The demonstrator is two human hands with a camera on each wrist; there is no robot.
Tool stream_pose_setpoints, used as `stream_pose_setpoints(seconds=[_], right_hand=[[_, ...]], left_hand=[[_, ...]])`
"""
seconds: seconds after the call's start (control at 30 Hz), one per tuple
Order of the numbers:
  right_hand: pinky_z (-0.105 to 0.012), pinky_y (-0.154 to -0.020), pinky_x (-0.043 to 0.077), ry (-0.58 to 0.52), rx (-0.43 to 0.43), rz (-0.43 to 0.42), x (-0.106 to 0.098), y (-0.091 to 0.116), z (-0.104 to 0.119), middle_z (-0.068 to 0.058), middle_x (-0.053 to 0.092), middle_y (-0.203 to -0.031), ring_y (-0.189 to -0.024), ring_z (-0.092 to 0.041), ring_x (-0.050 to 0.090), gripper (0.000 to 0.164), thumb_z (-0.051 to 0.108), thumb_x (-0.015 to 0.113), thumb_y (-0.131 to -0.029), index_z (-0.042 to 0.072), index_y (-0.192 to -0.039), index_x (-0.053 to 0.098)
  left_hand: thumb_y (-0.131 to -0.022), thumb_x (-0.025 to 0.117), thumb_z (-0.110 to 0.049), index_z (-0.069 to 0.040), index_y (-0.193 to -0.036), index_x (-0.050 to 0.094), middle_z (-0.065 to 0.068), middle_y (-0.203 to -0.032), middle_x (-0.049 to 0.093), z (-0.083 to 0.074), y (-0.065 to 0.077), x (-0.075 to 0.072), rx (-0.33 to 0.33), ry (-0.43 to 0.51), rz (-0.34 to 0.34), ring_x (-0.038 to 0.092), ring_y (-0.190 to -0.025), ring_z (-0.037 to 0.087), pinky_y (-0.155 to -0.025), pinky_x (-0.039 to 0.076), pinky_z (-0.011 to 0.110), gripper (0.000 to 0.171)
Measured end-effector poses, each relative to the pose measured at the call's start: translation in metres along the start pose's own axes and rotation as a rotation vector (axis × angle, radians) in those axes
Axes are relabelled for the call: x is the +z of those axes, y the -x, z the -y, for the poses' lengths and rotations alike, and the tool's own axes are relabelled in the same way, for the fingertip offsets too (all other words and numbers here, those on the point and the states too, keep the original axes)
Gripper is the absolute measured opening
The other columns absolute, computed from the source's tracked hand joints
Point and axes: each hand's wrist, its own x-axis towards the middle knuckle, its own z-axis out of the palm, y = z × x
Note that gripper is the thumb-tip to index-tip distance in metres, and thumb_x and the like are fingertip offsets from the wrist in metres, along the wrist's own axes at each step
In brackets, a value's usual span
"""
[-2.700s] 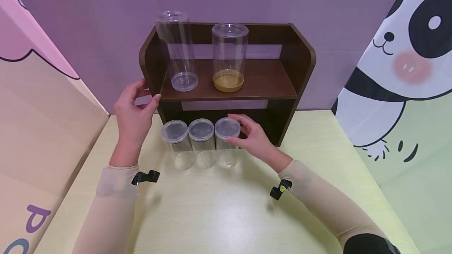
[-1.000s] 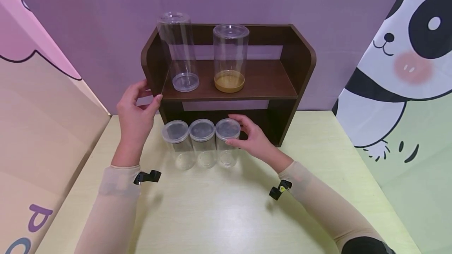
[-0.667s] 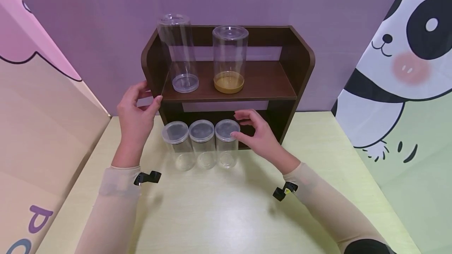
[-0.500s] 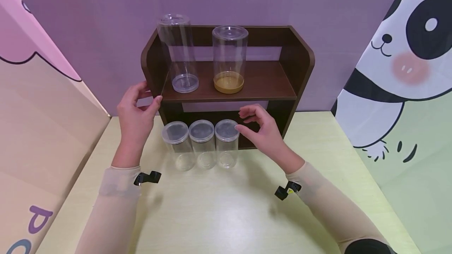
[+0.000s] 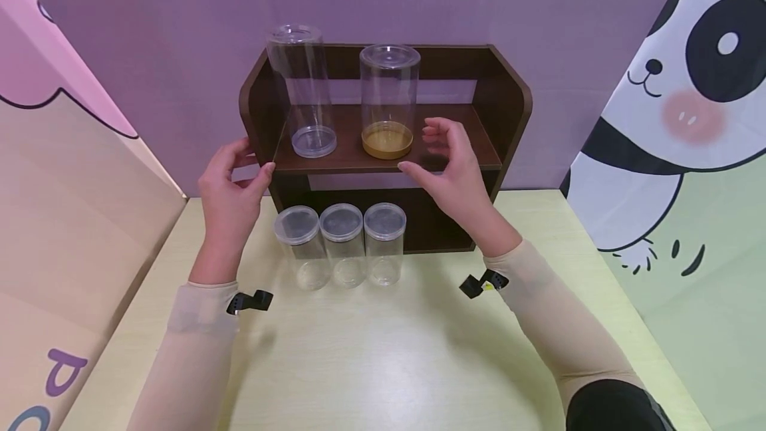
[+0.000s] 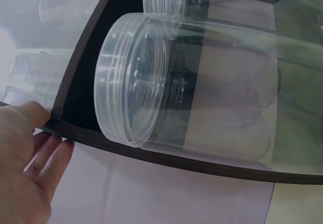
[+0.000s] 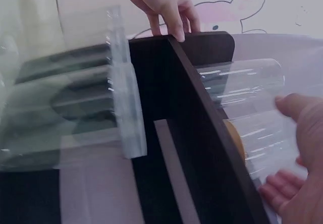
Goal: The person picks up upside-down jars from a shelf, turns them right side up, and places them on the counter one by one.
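Note:
My left hand [image 5: 230,201] grips the front edge of the left side panel of a dark brown two-tier shelf [image 5: 516,102]; the left wrist view shows thumb and fingers on either side of that edge. My right hand [image 5: 457,178] holds nothing, its thumb and fingers spread apart in front of the upper tier. Just left of it stands a clear jar with a gold lid at the bottom [image 5: 387,140]. Farther left on that tier is a taller clear jar [image 5: 306,85], also lid down. Nearest the left wrist camera is a clear jar with a ridged lid [image 6: 121,80].
Three lidded clear jars, left [image 5: 297,226], middle [image 5: 341,221] and right [image 5: 385,221], stand upright in a row before the lower tier on the pale table [image 5: 359,364]. A purple cloth [image 5: 574,32] hangs behind; printed cloth panels flank both sides.
My right hand has let go of the rightmost front jar and moved up and right to the upper tier, beside the gold-lidded jar. The left hand has kept its grip on the shelf.

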Motion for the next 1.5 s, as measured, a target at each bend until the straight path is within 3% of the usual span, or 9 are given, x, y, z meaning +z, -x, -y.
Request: stream_pose_setpoints(seconds=[0.17, 0.37, 0.7, 0.9, 1.5], right_hand=[[-0.043, -0.122, 0.048, 0.025, 0.183, 0.062, 0.001, -0.022, 0.005, -0.018, 0.048, -0.154, -0.143, -0.029, 0.053, 0.101, 0.022, 0.096, -0.089, 0.007, -0.166, 0.033], [-0.045, -0.122, 0.048, 0.04, 0.279, 0.109, 0.005, -0.042, 0.004, -0.017, 0.045, -0.158, -0.147, -0.033, 0.053, 0.115, 0.022, 0.098, -0.087, 0.013, -0.173, 0.021], [-0.045, -0.125, 0.045, -0.043, 0.265, 0.189, 0.009, -0.06, -0.002, -0.018, 0.047, -0.16, -0.148, -0.034, 0.053, 0.13, 0.017, 0.1, -0.085, 0.022, -0.177, 0.009], [-0.05, -0.122, 0.047, -0.025, 0.291, 0.222, 0.012, -0.064, -0.002, -0.017, 0.049, -0.161, -0.15, -0.032, 0.051, 0.132, 0.014, 0.099, -0.086, 0.023, -0.177, 0.005], [-0.044, -0.122, 0.048, 0.01, 0.221, 0.193, 0.013, -0.059, -0.004, -0.015, 0.059, -0.147, -0.142, -0.029, 0.057, 0.122, 0.015, 0.097, -0.088, 0.02, -0.177, 0.013]], left_hand=[[-0.101, 0.084, -0.012, -0.01, -0.144, 0.072, 0.005, -0.132, 0.074, -0.001, 0.001, 0.0, -0.005, 0.002, 0.001, 0.071, -0.116, 0.018, -0.086, 0.058, 0.011, 0.045], [-0.101, 0.083, -0.013, -0.01, -0.144, 0.072, 0.005, -0.133, 0.073, 0.001, 0.001, -0.001, -0.005, 0.003, 0.005, 0.071, -0.117, 0.018, -0.086, 0.058, 0.012, 0.045], [-0.102, 0.083, -0.014, -0.01, -0.145, 0.071, 0.006, -0.134, 0.073, 0.002, 0.0, -0.001, -0.003, -0.015, 0.003, 0.071, -0.117, 0.02, -0.086, 0.058, 0.012, 0.045], [-0.102, 0.082, -0.015, -0.011, -0.145, 0.071, 0.006, -0.134, 0.073, 0.002, 0.001, 0.0, -0.004, -0.009, 0.008, 0.071, -0.117, 0.02, -0.086, 0.058, 0.013, 0.045], [-0.103, 0.082, -0.016, -0.011, -0.146, 0.07, 0.006, -0.135, 0.072, 0.002, 0.002, -0.001, -0.007, -0.02, 0.008, 0.07, -0.119, 0.02, -0.087, 0.057, 0.013, 0.045]])
